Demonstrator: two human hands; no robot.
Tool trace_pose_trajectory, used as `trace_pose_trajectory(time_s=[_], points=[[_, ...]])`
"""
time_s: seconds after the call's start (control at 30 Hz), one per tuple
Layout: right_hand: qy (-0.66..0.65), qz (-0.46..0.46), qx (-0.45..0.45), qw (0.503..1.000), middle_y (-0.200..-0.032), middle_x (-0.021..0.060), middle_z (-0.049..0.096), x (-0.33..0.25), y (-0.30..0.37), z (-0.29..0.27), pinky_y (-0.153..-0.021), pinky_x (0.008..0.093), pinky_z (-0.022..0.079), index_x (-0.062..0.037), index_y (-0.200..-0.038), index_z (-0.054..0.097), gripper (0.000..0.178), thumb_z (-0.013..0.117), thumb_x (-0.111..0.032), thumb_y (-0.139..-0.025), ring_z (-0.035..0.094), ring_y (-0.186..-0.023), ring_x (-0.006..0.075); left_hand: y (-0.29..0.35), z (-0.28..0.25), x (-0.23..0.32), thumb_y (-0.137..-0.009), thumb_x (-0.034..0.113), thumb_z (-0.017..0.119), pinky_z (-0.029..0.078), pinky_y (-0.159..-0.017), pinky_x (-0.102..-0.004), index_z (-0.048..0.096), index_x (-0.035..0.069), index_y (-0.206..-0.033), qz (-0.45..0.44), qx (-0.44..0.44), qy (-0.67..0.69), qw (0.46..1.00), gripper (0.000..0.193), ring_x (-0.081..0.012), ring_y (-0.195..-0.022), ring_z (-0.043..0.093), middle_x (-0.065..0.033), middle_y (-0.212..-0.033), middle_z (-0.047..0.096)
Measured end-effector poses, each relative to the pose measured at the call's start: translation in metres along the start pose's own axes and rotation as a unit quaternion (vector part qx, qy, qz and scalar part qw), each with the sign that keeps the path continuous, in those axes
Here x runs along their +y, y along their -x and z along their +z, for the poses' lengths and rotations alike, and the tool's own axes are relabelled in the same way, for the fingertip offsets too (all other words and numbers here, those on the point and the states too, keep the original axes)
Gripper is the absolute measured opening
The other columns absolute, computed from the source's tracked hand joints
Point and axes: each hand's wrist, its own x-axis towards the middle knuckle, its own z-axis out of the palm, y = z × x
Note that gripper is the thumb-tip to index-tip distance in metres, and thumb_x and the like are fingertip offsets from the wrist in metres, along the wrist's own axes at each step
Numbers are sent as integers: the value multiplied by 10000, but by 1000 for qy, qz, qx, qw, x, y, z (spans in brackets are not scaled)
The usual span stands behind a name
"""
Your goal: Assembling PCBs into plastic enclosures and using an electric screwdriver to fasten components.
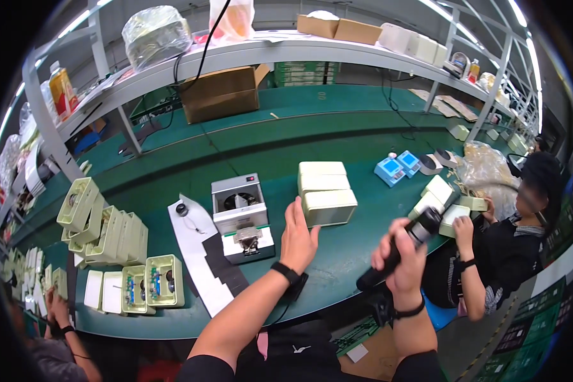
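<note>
right now you are holding your right hand [404,254] clenched around a black electric screwdriver [398,249], raised above the near edge of the green tabletop [363,127], its tip pointing down toward your lap. your left hand [297,237] is hovering released, fingers spread flat, grasping nothing, just beside the small white and grey fixture machine [242,215]. judging by the layout, a batch is looking finished: three closed cream housings [326,191] are sitting stacked just right of the machine, while open cream housings [148,280] with exposed innards are waiting at your left, more of them leaning in a row [102,226] behind. so plenty is appearing left to do. a brown cardboard box [221,92] is sitting under the grey shelf [286,51], two flatter brown cartons [337,28] on top of it, and a clear plastic-wrapped bundle [156,32] further left. two small blue devices [398,167] are resting well to the right, near a seated co-worker's hand [463,227].
</note>
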Motion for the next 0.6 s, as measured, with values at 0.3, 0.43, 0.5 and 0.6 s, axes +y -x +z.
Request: trace_pose_trajectory(time_s=[0.3, 0.43, 0.5, 0.6], points=[[80, 118, -110, 984, -693, 33, 572, 101, -104, 88, -518, 333, 497, -96, -978, 528, 395, 697, -450, -1027, 580, -535, 159, 127, -110, -19, -904, 105, 796, 583, -964, -422, 379, 29, -1581, 28, -16, 46, 998, 799, -373, -1158, 688, -225, -1359, 606], [111, 161, -106, 975, -718, 32, 584, 133, -116, 109, -550, 329, 510, -98, -989, 526, 408, 706, -463, -1021, 592, -571, 154, 171, -155, -38, -893, 104, 810, 586, -963, -390, 444, 10, -1534, -53, 3, 82, 995, 744, -354, -1118, 713, -209, -1274, 669], [130, 140, -100, 977, -742, 31, 589, 149, -119, 116, -586, 322, 512, -98, -1003, 522, 408, 707, -461, -1020, 604, -616, 149, 193, -172, -50, -882, 64, 811, 590, -972, -380, 464, -10, -1512, -130, 4, 105, 986, 723, -335, -1103, 725, -217, -1265, 674], [160, 125, -91, 975, -791, 43, 609, 168, -128, 118, -651, 320, 521, -82, -1044, 529, 405, 711, -443, -1021, 625, -693, 151, 209, -188, -65, -876, 69, 818, 578, -1003, -394, 491, -18, -1490, -171, -10, 85, 982, 701, -331, -1139, 712, -218, -1292, 666]])
